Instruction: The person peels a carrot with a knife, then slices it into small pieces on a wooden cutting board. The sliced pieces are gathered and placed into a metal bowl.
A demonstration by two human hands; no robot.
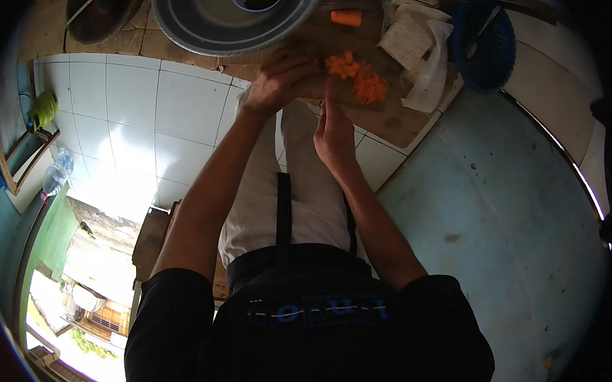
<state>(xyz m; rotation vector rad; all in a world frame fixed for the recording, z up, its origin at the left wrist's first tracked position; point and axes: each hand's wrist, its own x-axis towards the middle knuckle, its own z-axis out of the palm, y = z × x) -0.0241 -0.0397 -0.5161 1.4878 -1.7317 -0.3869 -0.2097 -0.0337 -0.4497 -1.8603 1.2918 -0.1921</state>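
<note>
My left hand (284,80) is over the near edge of the brown work surface (375,120), fingers bent to the right; what lies under them is hidden. Close beside it, my right hand (336,137) has curled fingers and its index finger stretched forward. A dark narrow shape between the fingertips is too dim to name, and any grip in either hand is hidden. Just beyond the right index fingertip lie cut carrot pieces (342,67). A heap of thin carrot shreds (370,88) sits to their right. Farther back is a carrot chunk (346,17).
A large grey basin (210,43) holds a small bowl (259,9) with dark contents. At right are a pale block (407,38) on plastic wrapping (430,88) and a blue basket (509,50) with a spoon (483,31). A stone mortar (90,31) stands at the far left.
</note>
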